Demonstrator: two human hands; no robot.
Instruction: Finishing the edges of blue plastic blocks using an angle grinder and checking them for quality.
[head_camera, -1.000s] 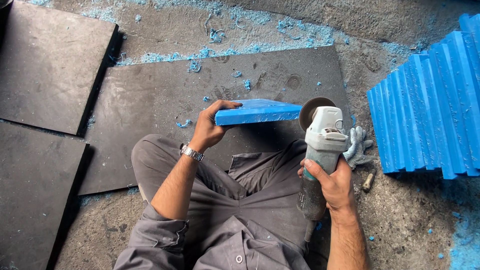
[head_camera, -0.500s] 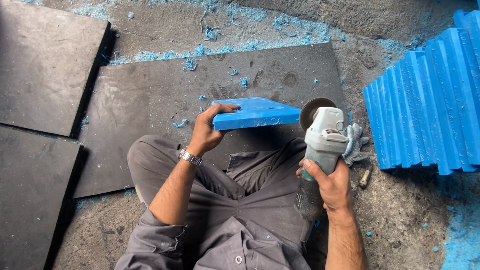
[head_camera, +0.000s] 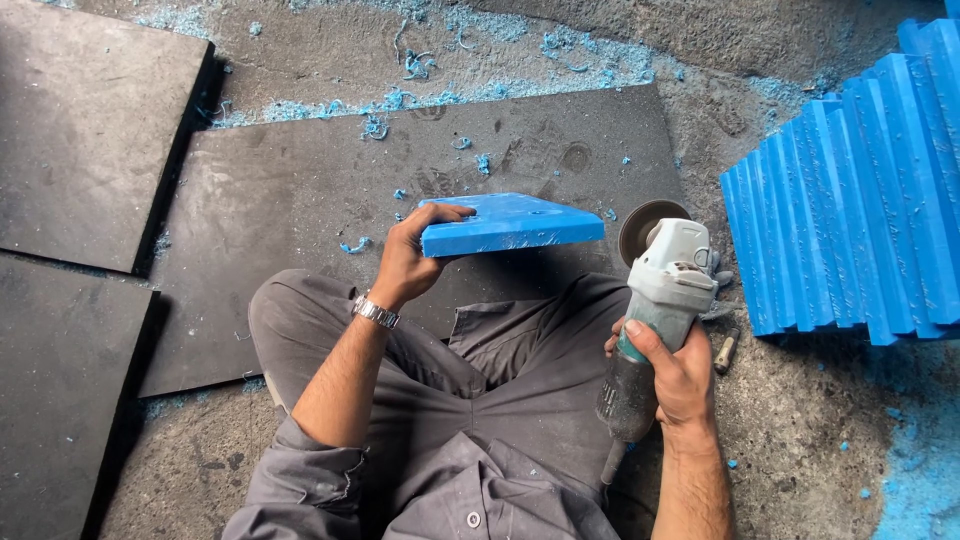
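Left hand (head_camera: 408, 262): closed on the left end of a blue plastic slab (head_camera: 512, 224), thumb on top, fingers beneath; slab held level over the lap, at about 12 o'clock from the body.

Right hand (head_camera: 672, 372): wrapped fully round the body of an angle grinder (head_camera: 655, 310), disc end pointing to 12 o'clock, just beside the slab's right edge, apparently not touching.

Wristwatch (head_camera: 376, 311): on left wrist.

Stack of blue slabs (head_camera: 860, 200): on edge, at 2 o'clock, well apart from the hands.

Dark rubber mats (head_camera: 300, 210): flat on the floor from 9 to 12 o'clock, strewn with blue shavings (head_camera: 400, 100).

Risks, as judged: slab gripped one-handed and unsupported, so liable to kick or twist on disc contact; bare left fingers near the disc's path; grinder close above the legs; chips thrown toward the face.
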